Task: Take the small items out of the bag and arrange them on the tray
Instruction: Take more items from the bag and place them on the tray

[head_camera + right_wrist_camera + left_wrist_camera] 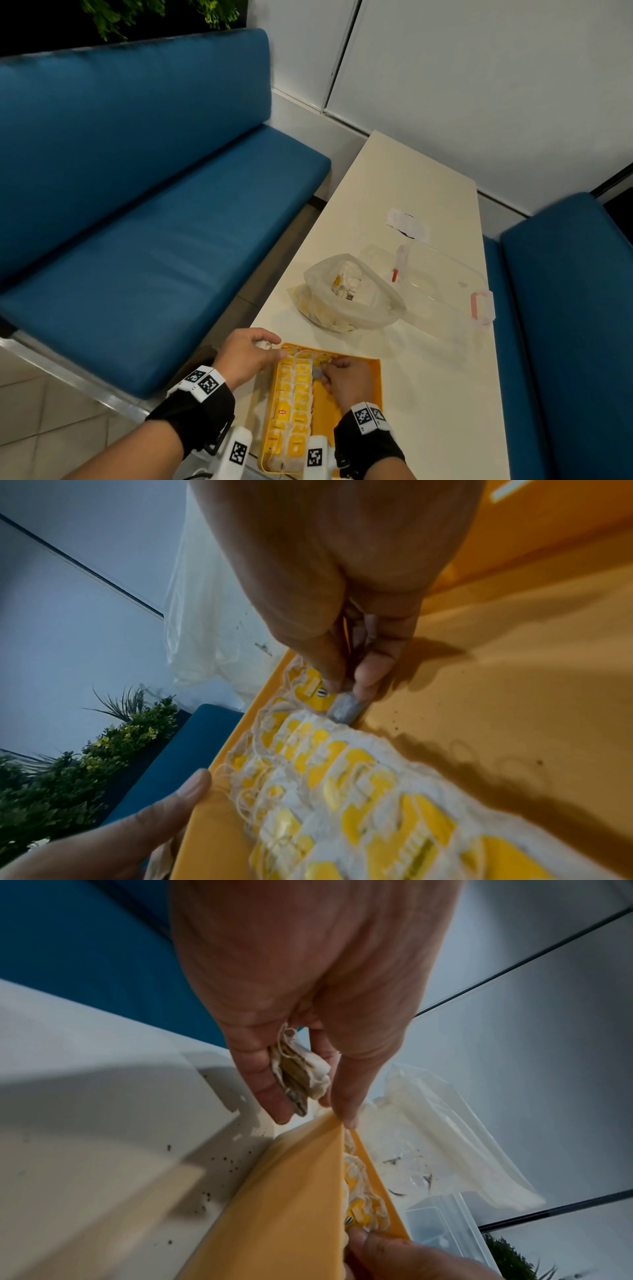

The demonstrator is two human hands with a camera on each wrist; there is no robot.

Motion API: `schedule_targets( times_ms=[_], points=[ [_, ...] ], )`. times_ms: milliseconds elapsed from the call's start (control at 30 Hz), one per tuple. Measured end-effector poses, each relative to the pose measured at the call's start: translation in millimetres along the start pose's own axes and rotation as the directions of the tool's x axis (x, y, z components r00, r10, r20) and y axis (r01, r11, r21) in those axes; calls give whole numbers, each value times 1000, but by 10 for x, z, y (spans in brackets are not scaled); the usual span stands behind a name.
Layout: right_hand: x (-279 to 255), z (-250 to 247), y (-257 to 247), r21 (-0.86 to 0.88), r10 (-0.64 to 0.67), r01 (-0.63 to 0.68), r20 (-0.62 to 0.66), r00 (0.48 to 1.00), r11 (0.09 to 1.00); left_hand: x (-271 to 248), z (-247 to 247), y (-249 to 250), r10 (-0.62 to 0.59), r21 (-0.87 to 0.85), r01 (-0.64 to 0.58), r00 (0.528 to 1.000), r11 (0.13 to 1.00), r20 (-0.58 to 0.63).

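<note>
Tea bags on tray (294, 394): two full columns are laid along the left side of the yellow tray (371, 383); a third column is only just begun at its far end. The right half of the tray floor is bare.

Tea bag being placed (346, 706): a greyish bag is pinched between thumb and fingertips of the right hand (347, 378) and is set down at the head of the third column, touching the yellow-tagged bags beside it.

Right grip: narrow, closed on that one bag, low against the tray floor.

Reserve tea bags (301, 1074): a small bunch is held in the curled fingers of the left hand (245, 356), above the tray's far-left corner.

Left grip: closed round the bunch; one fingertip touches the tray rim.

Plastic bag (349, 294): it lies open on the table (411, 178) just beyond the tray, with more bags visible inside.

Progress: judged roughly half done; the bag is not yet emptied.

Clear container (445, 284): it stands beside the bag, untouched.
</note>
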State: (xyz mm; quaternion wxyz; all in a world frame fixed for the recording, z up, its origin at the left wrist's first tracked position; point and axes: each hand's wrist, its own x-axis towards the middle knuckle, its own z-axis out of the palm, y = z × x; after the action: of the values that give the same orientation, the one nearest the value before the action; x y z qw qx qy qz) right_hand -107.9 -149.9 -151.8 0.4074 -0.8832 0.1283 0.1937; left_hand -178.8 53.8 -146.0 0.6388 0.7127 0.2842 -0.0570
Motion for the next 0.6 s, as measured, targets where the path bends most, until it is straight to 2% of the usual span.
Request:
schedule_targets(
  times_ms=[167, 267, 400, 533, 600],
  points=[
    [-30, -49, 0, 35, 21, -23, 56, 998, 999, -5, -42, 35, 15, 3, -15, 999, 1000, 28],
    [-94, -145, -32, 32, 23, -26, 92, 995, 999, -42, -106, 139, -24, -165, 30, 999, 986, 36],
    [-248, -331, -184, -32, -29, 32, 117, 993, 999, -92, -204, 295, -109, -427, 127, 992, 896, 68],
    [-388, -453, -372, -117, -187, 190, 33, 982, 975, -142, -190, 449, -127, -513, 193, 979, 836, 162],
    [-490, -461, -487, -166, -341, 342, 32, 939, 925, -179, -130, 521, -124, -506, 213, 971, 836, 204]
  ],
)
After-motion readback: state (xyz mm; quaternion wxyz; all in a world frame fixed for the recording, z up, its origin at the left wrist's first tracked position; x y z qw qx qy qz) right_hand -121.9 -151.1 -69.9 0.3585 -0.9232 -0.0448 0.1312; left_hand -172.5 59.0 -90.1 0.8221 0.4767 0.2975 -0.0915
